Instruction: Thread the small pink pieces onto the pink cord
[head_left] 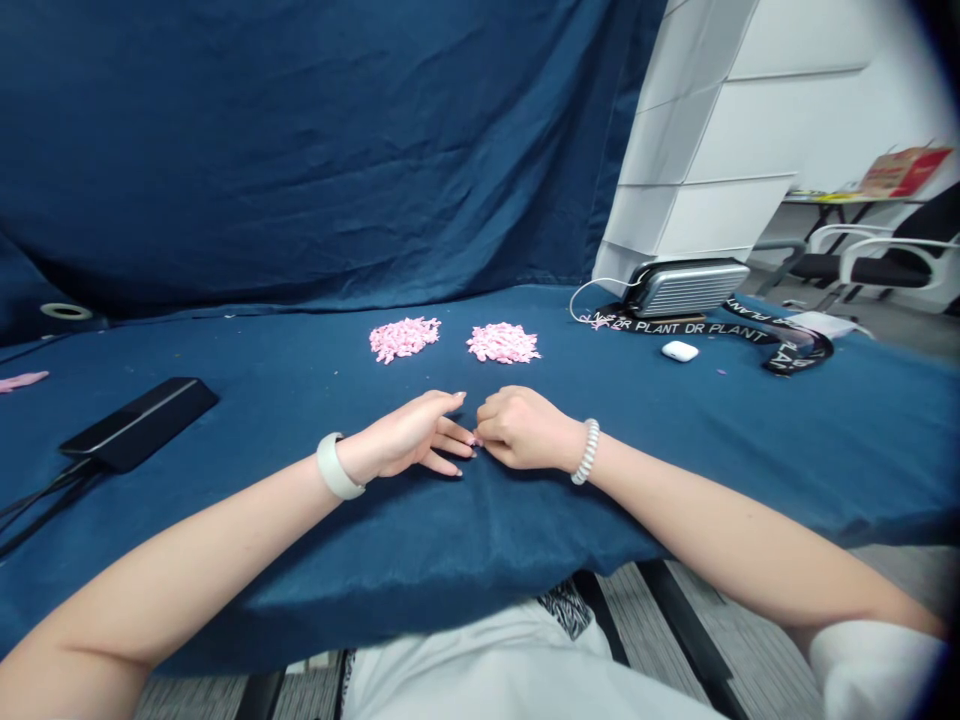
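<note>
Two piles of small pink pieces lie side by side on the blue cloth, a left pile (404, 339) and a right pile (503, 343). Nearer to me, my left hand (420, 435) has its fingers spread and its palm turned inward, with a pale band on the wrist. My right hand (525, 428) is closed, its fingers curled together, a coiled bracelet on the wrist. The fingertips of both hands meet or nearly meet in front of the piles. Whatever my right fingers hold, if anything, is too small to make out.
A black device (142, 425) with cables lies at the left, near a pink item (24, 381). At the right are a silver ribbed case (690, 288), a black lettered strap (694, 329) and a white earbud case (680, 351). Blue cloth (337, 150) hangs behind.
</note>
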